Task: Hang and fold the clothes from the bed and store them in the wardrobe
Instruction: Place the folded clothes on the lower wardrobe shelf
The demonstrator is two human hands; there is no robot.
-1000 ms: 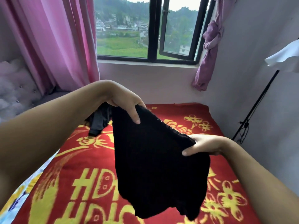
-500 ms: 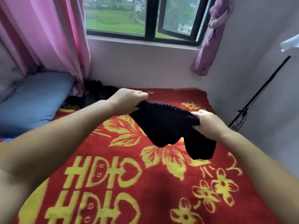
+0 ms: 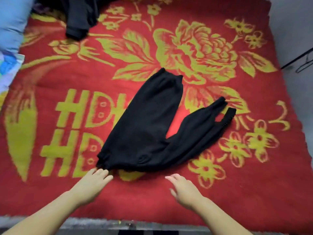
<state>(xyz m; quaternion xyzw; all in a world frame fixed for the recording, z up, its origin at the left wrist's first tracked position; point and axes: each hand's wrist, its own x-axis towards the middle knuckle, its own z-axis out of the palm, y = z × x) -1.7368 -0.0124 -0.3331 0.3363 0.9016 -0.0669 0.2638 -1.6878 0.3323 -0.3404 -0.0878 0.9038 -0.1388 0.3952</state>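
From my remote station I record one head view, looking down on the bed, which is covered by a red blanket with yellow flowers and characters. The black garment lies flat on that blanket near the middle of the view, spread in a rough V: a broad limb runs up toward the far side, and a narrower limb runs to the right and ends in two thin strap-like strips. Its gathered near edge faces me. The left hand is extended low over the blanket with its fingers straight and together; their tips meet the garment's near left corner, touching but not curled round it. The right hand is held over bare blanket just short of the garment's near edge, its fingers loosely spread and apart from the cloth, holding nothing. Both hands are somewhat blurred. A second heap of dark clothing lies at the far left of the bed, well apart from the black garment. A pale blue pillow sits at the left edge beside that heap.
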